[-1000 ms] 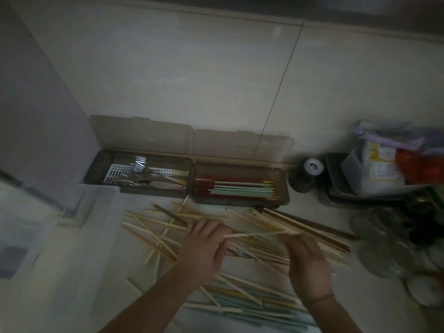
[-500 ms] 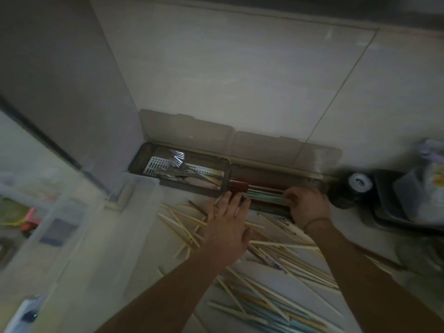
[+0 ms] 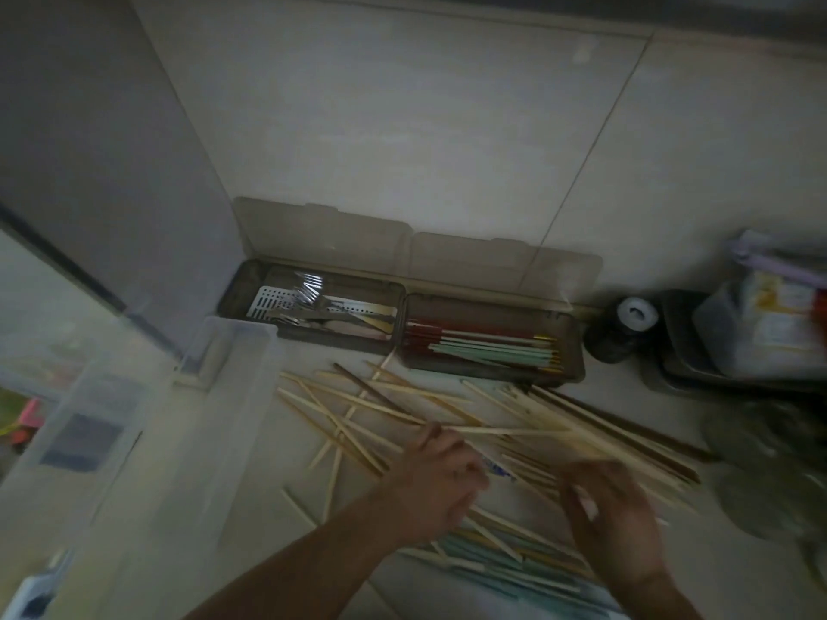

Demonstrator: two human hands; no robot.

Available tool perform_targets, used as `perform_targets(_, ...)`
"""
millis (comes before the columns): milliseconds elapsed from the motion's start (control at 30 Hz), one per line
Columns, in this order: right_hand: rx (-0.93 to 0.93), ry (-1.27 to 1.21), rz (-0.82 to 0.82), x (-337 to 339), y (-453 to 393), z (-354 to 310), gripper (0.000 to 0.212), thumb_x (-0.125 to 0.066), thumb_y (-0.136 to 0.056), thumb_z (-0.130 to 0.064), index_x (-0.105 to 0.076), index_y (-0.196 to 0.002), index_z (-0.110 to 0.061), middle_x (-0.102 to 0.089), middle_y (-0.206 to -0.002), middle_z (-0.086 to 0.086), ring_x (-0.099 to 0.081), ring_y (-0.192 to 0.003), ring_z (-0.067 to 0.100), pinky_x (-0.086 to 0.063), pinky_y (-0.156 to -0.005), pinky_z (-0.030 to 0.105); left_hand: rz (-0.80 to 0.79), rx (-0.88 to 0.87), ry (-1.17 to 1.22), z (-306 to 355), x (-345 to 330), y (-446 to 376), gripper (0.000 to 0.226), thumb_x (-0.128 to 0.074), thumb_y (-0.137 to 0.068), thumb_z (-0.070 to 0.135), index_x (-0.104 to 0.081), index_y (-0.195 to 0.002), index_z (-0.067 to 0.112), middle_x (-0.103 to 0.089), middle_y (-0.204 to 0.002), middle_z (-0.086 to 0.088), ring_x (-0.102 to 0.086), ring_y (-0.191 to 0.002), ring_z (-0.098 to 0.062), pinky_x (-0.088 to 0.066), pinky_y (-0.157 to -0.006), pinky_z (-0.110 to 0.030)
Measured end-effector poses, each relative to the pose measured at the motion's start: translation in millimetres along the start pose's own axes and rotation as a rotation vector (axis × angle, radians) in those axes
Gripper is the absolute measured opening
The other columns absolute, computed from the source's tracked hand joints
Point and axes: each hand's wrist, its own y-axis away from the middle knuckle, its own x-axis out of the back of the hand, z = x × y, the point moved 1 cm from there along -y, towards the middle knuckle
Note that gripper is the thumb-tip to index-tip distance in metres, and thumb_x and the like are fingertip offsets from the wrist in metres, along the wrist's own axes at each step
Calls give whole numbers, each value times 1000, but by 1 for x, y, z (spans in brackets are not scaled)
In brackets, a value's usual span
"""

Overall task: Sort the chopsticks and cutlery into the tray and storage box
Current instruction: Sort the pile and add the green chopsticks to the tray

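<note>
Chopsticks (image 3: 402,411): slender pale wooden sticks

Loose chopsticks (image 3: 402,409) lie before two boxes — cutlery box (image 3: 313,306) left, chopstick box (image 3: 492,346) right, touching.

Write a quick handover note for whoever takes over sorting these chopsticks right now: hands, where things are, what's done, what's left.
Left hand: fingers curled over the loose chopsticks, apparently pinching one; blurred.
Right hand: over the pile; grip unclear from blur.
Left box: lid open, holds forks and other cutlery.
Right box: lid open, holds red and green chopsticks.
Done: some cutlery and coloured chopsticks stored.
Left: many pale wooden chopsticks scattered on the counter, plus green chopsticks near the wrists.
</note>
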Motion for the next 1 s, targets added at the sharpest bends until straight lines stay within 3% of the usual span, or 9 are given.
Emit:
perform_targets(167,-27,31,-32,7,88,10,42,-44,-94,-43,-77,-82,-19,-69,-87,-1,-58,-81,21,-45,-73,27,-65,-32,81,21,-18,20,13,-54,-94,39,-65,-94,32,-56,-93,11,-51,-95,-17,-41,-84,-37)
perform_targets(267,-34,36,-28,5,106,6,31,-53,-91,-40,-76,-83,-22,-69,-88,-5,-58,-82,19,-46,-72,29,-66,-38,101,28,-22,26,6,-57,-92,36,-61,-94,32,-54,-97,10,-51,-95,-19,-38,-86,-37)
perform_targets(400,-60,41,-37,6,94,-5,23,-55,-89,-32,-75,-88,-22,-68,-88,-4,-59,-81,23,-49,-71,34,-52,11,88,34,-21,28,12,-61,-87,36,-61,-98,30,-54,-100,8,-50,-97,-18,-38,-88,-37)
perform_targets(567,-91,172,-309,4,62,-17,22,-48,-78,-37,-69,-75,-29,-63,-75,-12,-59,-70,21,-47,-55,30,-44,120,95,45,-23,38,19,-64,-81,36,-58,-98,30,-52,-101,10,-48,-99,-16,-35,-87,-34)
perform_targets(700,-148,271,-490,5,49,-20,21,-48,-73,-35,-66,-65,-30,-61,-67,-11,-60,-66,20,-45,-52,28,-40,207,52,54,-28,42,22,-62,-77,35,-57,-97,28,-52,-102,7,-48,-99,-20,-36,-86,-38)
perform_targets(767,-193,338,-598,6,41,-26,15,-54,-77,-29,-69,-75,-28,-64,-79,-6,-61,-81,24,-46,-62,32,-39,224,20,58,-28,44,24,-61,-77,35,-56,-99,28,-52,-105,6,-49,-100,-21,-36,-88,-40)
perform_targets(833,-212,431,-694,4,34,-32,20,-54,-85,-19,-67,-98,-24,-62,-103,-1,-53,-104,26,-43,-79,34,-31,238,-14,62,-28,45,26,-61,-76,34,-57,-101,27,-52,-108,4,-50,-102,-23,-36,-91,-43)
perform_targets(900,-263,478,-781,2,31,-39,29,-52,-86,-9,-62,-111,-19,-58,-115,3,-49,-113,26,-42,-87,34,-35,263,-46,66,-27,47,29,-60,-76,35,-56,-104,26,-52,-111,2,-50,-104,-25,-35,-94,-46)
perform_targets(1000,-284,450,-782,1,33,-42,38,-49,-86,-4,-53,-122,-12,-53,-123,6,-46,-118,27,-43,-92,36,-75,283,-92,71,-26,50,33,-59,-78,36,-56,-109,26,-52,-115,1,-49,-107,-25,-34,-96,-48)
